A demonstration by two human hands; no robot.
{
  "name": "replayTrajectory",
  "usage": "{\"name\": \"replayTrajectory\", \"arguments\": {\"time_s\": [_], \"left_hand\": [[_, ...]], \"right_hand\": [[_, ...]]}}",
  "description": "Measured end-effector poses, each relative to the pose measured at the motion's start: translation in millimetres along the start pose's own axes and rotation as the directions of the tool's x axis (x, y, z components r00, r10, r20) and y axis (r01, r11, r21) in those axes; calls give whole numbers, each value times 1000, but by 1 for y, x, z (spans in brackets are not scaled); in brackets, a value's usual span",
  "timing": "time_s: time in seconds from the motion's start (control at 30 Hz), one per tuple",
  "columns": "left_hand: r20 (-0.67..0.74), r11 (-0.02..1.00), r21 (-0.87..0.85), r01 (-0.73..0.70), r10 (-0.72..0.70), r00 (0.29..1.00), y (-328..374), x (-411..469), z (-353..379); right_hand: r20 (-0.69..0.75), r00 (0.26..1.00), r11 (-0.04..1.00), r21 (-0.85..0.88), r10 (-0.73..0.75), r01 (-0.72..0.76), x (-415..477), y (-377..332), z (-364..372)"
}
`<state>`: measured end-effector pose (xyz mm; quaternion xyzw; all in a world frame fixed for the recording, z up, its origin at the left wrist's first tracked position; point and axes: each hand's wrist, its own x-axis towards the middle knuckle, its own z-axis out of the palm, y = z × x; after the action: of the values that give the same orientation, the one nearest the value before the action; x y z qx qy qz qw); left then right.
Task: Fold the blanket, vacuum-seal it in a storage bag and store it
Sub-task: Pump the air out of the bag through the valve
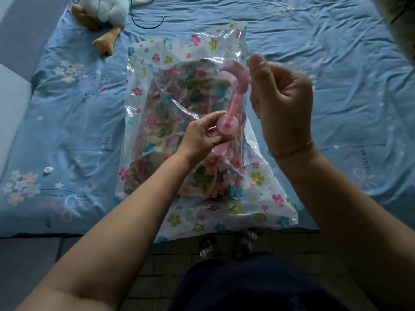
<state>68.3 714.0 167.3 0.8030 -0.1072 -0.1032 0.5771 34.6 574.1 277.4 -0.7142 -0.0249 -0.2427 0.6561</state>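
Pink plastic is what I have in both hands: a hand pump [227, 126] standing on the storage bag [179, 122]. Going left to right, well out past my left hand a plush duck [101, 12] lies near the far corner of the blue bedsheet [67, 108], and a small white cap [48, 169] sits on the sheet nearer to me, also well left of that hand. My left hand [202, 135] is curled round the pump's barrel, fingers closed on it just under the round top disc, steadying it upright over the bag. Under and around that hand lies the clear, flower-printed storage bag, with the folded floral blanket [186, 135] inside it. My right hand [280, 104] is raised above the barrel, closed round the pump handle [235, 72] with the rod drawn out; the handle is blurred, so the exact grip is hard to read.

As I judge it, folding and bagging are done and I am mid-way through pumping the air out. The plastic looks loose and crinkled around the blanket, so more strokes seem needed. Then the valve wants capping, and the bag has yet to be stored.
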Motion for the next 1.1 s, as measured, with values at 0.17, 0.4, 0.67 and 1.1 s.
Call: {"name": "replayTrajectory", "arguments": {"time_s": [0.17,0.4,0.67,1.1], "left_hand": [[-12,999,25,-20,20,1000,5,-6,7],[-70,1000,-21,13,-14,997,5,-7,4],[-79,999,-7,-50,49,996,16,-13,8],[-97,999,1,-47,47,994,18,-15,3]], "right_hand": [[117,949,893,-387,294,-229,-24,55,-7],[23,996,991,-106,-83,85,-5,-6,-6],[74,980,932,-327,187,-153,-20,38,-11],[28,1000,978,-210,12,-6,-21,10,-7]]}}
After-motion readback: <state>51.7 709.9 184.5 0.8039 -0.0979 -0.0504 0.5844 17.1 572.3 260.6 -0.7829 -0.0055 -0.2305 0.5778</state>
